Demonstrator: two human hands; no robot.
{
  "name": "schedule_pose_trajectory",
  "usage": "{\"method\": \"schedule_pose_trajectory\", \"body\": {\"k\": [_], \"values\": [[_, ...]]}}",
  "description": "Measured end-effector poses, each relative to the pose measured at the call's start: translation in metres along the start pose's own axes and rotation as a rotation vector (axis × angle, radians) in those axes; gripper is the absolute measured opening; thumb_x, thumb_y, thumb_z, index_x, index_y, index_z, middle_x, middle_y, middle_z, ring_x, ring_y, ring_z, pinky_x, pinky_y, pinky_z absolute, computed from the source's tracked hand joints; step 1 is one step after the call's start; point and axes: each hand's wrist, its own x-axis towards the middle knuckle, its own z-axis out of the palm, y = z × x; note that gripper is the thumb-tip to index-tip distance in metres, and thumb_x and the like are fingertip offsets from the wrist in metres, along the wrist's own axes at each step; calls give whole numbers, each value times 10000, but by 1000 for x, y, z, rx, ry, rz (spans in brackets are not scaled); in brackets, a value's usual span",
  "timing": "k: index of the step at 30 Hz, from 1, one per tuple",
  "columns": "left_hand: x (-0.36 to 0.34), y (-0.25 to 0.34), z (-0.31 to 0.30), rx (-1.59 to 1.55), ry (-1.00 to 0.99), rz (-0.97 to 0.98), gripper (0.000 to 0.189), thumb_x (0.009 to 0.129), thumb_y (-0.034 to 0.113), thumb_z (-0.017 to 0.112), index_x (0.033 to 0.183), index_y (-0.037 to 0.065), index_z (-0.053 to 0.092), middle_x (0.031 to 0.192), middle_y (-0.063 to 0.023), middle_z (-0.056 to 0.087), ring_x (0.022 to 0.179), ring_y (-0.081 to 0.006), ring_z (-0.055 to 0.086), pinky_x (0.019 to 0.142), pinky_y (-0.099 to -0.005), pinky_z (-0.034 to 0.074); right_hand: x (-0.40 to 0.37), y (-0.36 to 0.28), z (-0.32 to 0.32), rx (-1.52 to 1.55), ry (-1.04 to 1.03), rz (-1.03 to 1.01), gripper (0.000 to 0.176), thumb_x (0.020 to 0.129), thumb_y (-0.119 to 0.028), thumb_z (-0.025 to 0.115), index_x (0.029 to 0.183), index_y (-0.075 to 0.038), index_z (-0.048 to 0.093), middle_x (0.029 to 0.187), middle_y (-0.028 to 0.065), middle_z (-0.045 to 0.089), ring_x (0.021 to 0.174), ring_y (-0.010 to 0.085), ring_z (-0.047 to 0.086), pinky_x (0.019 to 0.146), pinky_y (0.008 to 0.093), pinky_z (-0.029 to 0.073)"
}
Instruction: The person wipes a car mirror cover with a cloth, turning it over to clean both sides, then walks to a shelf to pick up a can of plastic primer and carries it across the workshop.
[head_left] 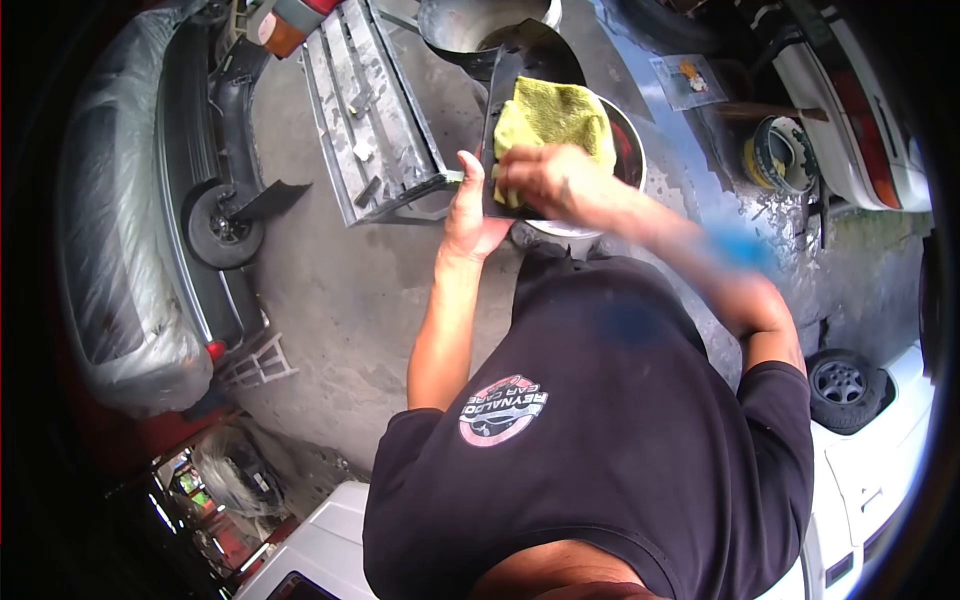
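Note:
A dark, flat panel (503, 88) stands tilted in front of my body, over a round basin (630, 150). My left hand (474, 215) supports the panel's lower left edge, with the thumb up and the palm against it. A yellow-green cloth (555, 110) lies spread against the panel. My right hand (550, 180) grips the lower part of the cloth with bent fingers, pressing it to the panel. The fingertips of my left hand are hidden behind the panel.
A metal slatted bench (350, 110) stands to the left, and a large metal tub (450, 25) beyond. Buckets (785, 155) stand right. A plastic-covered car (125, 230) is far left; a white car (890, 480) and loose wheel (845, 388) are at right.

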Motion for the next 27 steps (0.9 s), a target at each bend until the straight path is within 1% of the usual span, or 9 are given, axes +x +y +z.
{"method": "schedule_pose_trajectory", "body": {"k": [5,14,17,18,20,22,24,25,27], "values": [[-1,-5,14,-64,0,-1,721,1020,628,446,1537,130,387,1497,-88,496,1395,-257,467,1160,-473,390,28,7,-22,-357,428,161,178,840,-115,713,961,-53,596,936,129,611,879,345,662,670,454,542],[-1,-6,-5,93,20,28,747,1012,642,464,1506,84,405,1437,-105,523,1347,-248,498,1139,-461,405,8,4,-11,23,-96,59,200,824,12,696,1016,-43,693,1098,141,623,903,356,660,784,432,542],[1,0,-4,113,2,21,744,1018,639,449,1526,100,380,1461,-105,510,1365,-249,489,1145,-453,406,6,8,-18,-200,-149,-320,168,785,-16,679,945,-69,686,907,114,610,861,341,670,753,424,547],[1,4,-2,142,-14,32,748,1019,640,447,1531,99,372,1472,-104,503,1374,-249,482,1150,-450,404,6,3,-22,-196,-154,-323,168,785,-16,679,945,-69,686,907,114,610,861,341,670,753,424,547],[3,6,1,109,-5,50,737,1031,628,429,1535,93,369,1481,-110,501,1377,-252,487,1150,-445,408,7,-5,-34,-30,-274,186,222,797,-28,675,1009,-83,711,924,104,634,895,335,680,769,423,551],[2,10,1,38,-45,14,719,1047,602,412,1547,88,355,1485,-117,506,1366,-256,502,1144,-446,416,15,-6,-31,-3,30,90,264,817,-66,687,1080,-78,704,967,111,657,864,346,693,769,431,555],[4,9,-3,34,-53,14,703,1058,580,403,1554,84,348,1476,-126,517,1348,-265,522,1135,-447,426,12,-18,-28,243,-211,256,291,824,-45,676,1114,-66,699,987,118,660,907,341,688,813,427,554],[6,9,-2,79,-30,11,702,1060,578,400,1554,81,349,1474,-130,518,1346,-270,524,1131,-450,431,6,-13,-12,-12,-174,-34,325,832,-41,659,1154,-63,696,1019,129,657,948,340,679,847,430,550],[6,8,-1,94,2,34,643,1078,520,409,1526,58,409,1444,-133,546,1319,-269,550,1099,-416,469,2,-8,-7,-53,-195,-76,351,817,-51,693,1164,-96,716,1105,120,642,1023,335,659,881,427,544]]}}
